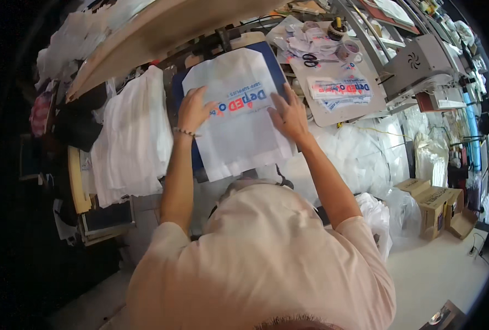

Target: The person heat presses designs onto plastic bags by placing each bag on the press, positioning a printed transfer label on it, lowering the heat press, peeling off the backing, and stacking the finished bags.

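Observation:
A white bag with blue and red print across its upper half lies flat on a blue board. At its left edge rests my left hand, fingers spread and slightly bent, with a beaded bracelet on the wrist. My right hand is at the bag's right edge, also with its fingers apart. Both hands appear to touch the bag without gripping it. To the left of the board hangs a thick pile of white bags.
Several printed pieces lie on a pale board at the right, with black-handled scissors and a mug behind. A grey machine box stands farther right. Cardboard boxes sit at lower right. A large beam crosses the upper left.

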Demonstrator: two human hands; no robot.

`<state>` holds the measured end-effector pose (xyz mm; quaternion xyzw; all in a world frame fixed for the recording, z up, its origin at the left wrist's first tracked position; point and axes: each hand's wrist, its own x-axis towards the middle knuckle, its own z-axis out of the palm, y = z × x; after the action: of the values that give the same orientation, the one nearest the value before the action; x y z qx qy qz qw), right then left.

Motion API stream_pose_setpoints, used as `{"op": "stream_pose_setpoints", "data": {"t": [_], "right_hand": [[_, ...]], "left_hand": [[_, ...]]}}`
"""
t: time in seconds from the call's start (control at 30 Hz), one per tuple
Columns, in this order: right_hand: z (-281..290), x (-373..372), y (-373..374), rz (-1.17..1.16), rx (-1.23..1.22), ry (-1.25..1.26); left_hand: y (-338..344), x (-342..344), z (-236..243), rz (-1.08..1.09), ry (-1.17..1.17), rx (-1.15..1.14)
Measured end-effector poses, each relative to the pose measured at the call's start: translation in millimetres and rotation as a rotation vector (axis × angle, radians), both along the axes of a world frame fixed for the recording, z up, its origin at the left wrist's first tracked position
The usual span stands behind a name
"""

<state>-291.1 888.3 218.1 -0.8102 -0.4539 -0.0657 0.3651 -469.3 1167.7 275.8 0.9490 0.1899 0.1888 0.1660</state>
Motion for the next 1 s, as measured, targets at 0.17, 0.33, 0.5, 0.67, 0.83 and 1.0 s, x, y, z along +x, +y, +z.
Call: {"op": "stream_pose_setpoints", "data": {"t": [0.17,0.33,0.5,0.67,0.83,1.0], "right_hand": [[2,1,1,-0.042,-0.045,0.082],[-1,-2,4,-0.059,-0.037,0.09],[-1,-3,5,-0.061,-0.058,0.073],[-3,-1,5,-0.057,-0.036,0.076],[-8,1,5,-0.073,-0.01,0.027],[-2,1,1,-0.07,-0.016,0.057]], "left_hand": [[7,-30,-81,0.241,-0.059,0.16],[10,-20,-72,0.379,0.02,-0.025],[3,-12,-55,0.432,0.163,-0.064],[7,-13,-49,0.38,0.151,-0.131],[-9,-6,-60,0.204,-0.193,-0.234],[-82,3,-33,-0.324,-0.158,-0.067]]}}
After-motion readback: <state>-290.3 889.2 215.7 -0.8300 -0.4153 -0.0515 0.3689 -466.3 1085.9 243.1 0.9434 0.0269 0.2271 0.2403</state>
